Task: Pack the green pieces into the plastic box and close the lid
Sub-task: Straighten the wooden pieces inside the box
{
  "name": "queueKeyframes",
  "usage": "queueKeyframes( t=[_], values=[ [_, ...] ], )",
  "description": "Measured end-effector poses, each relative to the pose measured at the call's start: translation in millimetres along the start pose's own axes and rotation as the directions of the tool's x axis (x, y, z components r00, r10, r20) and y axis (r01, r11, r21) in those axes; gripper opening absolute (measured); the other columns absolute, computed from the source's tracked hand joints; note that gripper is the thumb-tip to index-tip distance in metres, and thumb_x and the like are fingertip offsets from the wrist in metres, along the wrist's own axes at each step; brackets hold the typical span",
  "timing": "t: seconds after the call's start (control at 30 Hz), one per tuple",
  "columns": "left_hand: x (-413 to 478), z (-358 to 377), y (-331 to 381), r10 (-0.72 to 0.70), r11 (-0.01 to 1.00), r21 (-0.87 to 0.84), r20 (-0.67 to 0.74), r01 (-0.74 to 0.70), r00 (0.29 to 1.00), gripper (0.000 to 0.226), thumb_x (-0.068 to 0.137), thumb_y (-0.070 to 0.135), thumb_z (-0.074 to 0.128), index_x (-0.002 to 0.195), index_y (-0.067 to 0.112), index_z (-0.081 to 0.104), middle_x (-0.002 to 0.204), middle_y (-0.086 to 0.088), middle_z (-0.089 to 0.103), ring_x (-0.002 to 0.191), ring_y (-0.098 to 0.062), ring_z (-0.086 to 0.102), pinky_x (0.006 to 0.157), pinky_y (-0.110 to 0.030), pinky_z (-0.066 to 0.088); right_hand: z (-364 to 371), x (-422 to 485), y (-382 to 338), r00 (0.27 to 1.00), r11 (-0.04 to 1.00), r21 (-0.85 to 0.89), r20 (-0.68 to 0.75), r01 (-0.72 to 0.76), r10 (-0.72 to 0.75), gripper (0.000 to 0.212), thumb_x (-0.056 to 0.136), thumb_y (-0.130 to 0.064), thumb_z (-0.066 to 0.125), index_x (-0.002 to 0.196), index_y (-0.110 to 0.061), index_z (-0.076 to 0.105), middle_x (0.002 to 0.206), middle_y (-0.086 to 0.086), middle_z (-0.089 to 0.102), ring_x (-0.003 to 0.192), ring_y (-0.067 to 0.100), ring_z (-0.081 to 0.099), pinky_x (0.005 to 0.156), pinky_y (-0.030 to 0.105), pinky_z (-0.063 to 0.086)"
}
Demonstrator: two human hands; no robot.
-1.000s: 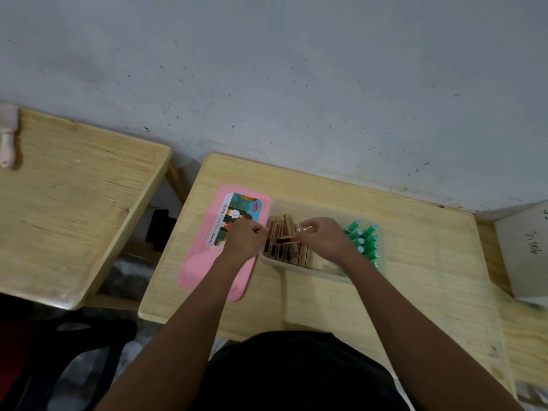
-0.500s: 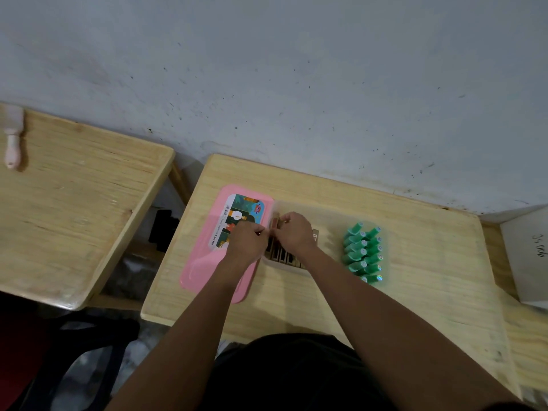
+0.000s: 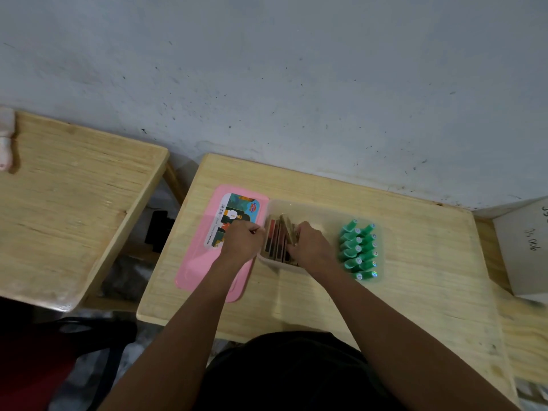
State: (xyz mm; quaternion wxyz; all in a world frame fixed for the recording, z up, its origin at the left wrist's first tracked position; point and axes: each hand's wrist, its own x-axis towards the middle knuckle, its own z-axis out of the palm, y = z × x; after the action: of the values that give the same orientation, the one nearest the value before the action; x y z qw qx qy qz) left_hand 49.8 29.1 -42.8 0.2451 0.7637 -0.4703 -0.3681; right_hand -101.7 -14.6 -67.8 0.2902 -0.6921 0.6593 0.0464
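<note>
Since half a second before, my right hand had slid a bit rightward along the row of brown-and-gold sticks, while my left hand pretty much stayed where it was at the box's left end.

Biggest thing first: the wooden table I was working at stood against the grey wall, with a second wooden table off to its left, a gap between the two. A white box with handwriting sat at my table's right edge.

On the left part of my table lay the pink lid, flat, sticker side up, with its right edge just beside the clear plastic box. So the box was open and sat around the middle of the table, nearer the back edge.

Inside, the brown-and-gold sticks stood packed at the left end, one of them tilted above the rest. The green pieces were in two neat rows at the right end, lying on their sides.

My left hand was curled into a loose fist over the lid's sticker, thumb side touching the box's left wall; couldn't tell if it held anything. My right hand was cupped narrow against the right side of the sticks, fingers wrapped on them.
</note>
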Motion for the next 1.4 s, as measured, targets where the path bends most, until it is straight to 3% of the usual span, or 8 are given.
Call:
queueKeyframes(
  t=[0.1, 0.23, 0.43, 0.67, 0.87, 0.97, 1.17, 1.4],
  values=[
    [1, 1, -1, 0.005, 1.000, 0.010, -0.010, -0.004, 1.000, 0.036, 0.090, 0.009, 0.052, 0.054, 0.011, 0.053, 0.049, 0.004, 0.044, 0.049, -0.005, 0.041, 0.048, -0.015, 0.028, -7, -7, 3, 0.999, 0.964, 0.265, -0.019, -0.019, 0.025, 0.018, 0.084, -0.023, 0.063, 0.098, -0.014, 0.068, 0.084, 0.003, 0.066, 0.076, 0.019, 0.063, 0.066, 0.029, 0.051],
    [1, 2, -1, 0.017, 0.999, 0.030, -0.029, -0.016, 0.999, 0.033, 0.091, 0.011, 0.052, 0.058, 0.011, 0.055, 0.049, 0.006, 0.043, 0.049, -0.004, 0.041, 0.047, -0.015, 0.028, -15, -14, 15, 0.990, 0.679, 0.721, 0.130, -0.137, 0.062, 0.026, 0.093, -0.017, 0.050, 0.091, -0.003, 0.072, 0.082, 0.011, 0.071, 0.066, 0.016, 0.062, 0.059, 0.031, 0.051],
    [1, 3, -2, 0.005, 1.000, 0.003, -0.034, -0.004, 0.999, 0.026, 0.091, 0.012, 0.053, 0.070, 0.006, 0.068, 0.060, -0.001, 0.052, 0.059, -0.013, 0.047, 0.051, -0.019, 0.033, -16, -17, 27, 0.960, 0.418, 0.868, 0.274, -0.270, 0.051, 0.029, 0.097, -0.012, 0.045, 0.091, 0.002, 0.070, 0.078, 0.011, 0.065, 0.064, 0.017, 0.056, 0.056, 0.030, 0.041],
    [0, 4, -1, 0.008, 1.000, 0.023, -0.068, -0.007, 0.998, 0.027, 0.091, 0.010, 0.052, 0.075, -0.004, 0.069, 0.058, 0.000, 0.046, 0.049, -0.004, 0.039, 0.046, -0.013, 0.029, -17, -16, 31, 0.976, 0.444, 0.877, 0.216, -0.184, -0.022, 0.029, 0.099, -0.029, 0.049, 0.095, -0.005, 0.064, 0.071, 0.001, 0.056, 0.058, 0.011, 0.045, 0.050, 0.026, 0.033],
    [1, 4, -2, -0.006, 0.999, 0.032, -0.066, 0.008, 0.998, 0.025, 0.092, 0.014, 0.053, 0.081, 0.001, 0.072, 0.069, -0.003, 0.056, 0.064, -0.013, 0.050, 0.048, -0.013, 0.028, -36, -14, 36, 0.997, 0.769, 0.638, 0.035, 0.035, -0.075, 0.020, 0.088, -0.033, 0.067, 0.083, -0.014, 0.073, 0.065, 0.004, 0.056, 0.056, 0.018, 0.044, 0.053, 0.026, 0.037],
    [1, 4, -2, -0.019, 0.999, 0.030, -0.073, 0.021, 0.997, 0.024, 0.092, 0.017, 0.053, 0.087, 0.003, 0.073, 0.075, -0.003, 0.060, 0.073, -0.014, 0.053, 0.050, -0.013, 0.030, -46, -3, 35, 0.995, 0.835, 0.550, 0.074, 0.013, -0.064, 0.037, 0.082, -0.037, 0.073, 0.073, -0.001, 0.069, 0.060, 0.006, 0.053, 0.053, 0.019, 0.044, 0.055, 0.029, 0.038],
    [2, 6, -2, -0.034, 0.999, 0.018, -0.069, 0.035, 0.997, 0.024, 0.093, 0.017, 0.053, 0.090, 0.004, 0.072, 0.079, -0.003, 0.060, 0.076, -0.014, 0.054, 0.053, -0.014, 0.034, -28, 21, -1, 0.991, 0.904, 0.423, 0.131, -0.061, 0.006, 0.046, 0.081, -0.045, 0.072, 0.057, -0.009, 0.056, 0.054, 0.004, 0.051, 0.049, 0.017, 0.048, 0.054, 0.028, 0.040],
    [2, 8, -4, -0.017, 1.000, -0.003, -0.078, 0.017, 0.997, 0.023, 0.091, 0.013, 0.055, 0.084, -0.001, 0.072, 0.072, -0.005, 0.060, 0.070, -0.015, 0.054, 0.055, -0.018, 0.038, 8, 31, -30, 0.997, 0.941, 0.330, 0.039, -0.071, 0.062, 0.044, 0.088, -0.039, 0.063, 0.061, -0.005, 0.058, 0.054, 0.006, 0.051, 0.051, 0.019, 0.049, 0.047, 0.027, 0.033]
  ],
)
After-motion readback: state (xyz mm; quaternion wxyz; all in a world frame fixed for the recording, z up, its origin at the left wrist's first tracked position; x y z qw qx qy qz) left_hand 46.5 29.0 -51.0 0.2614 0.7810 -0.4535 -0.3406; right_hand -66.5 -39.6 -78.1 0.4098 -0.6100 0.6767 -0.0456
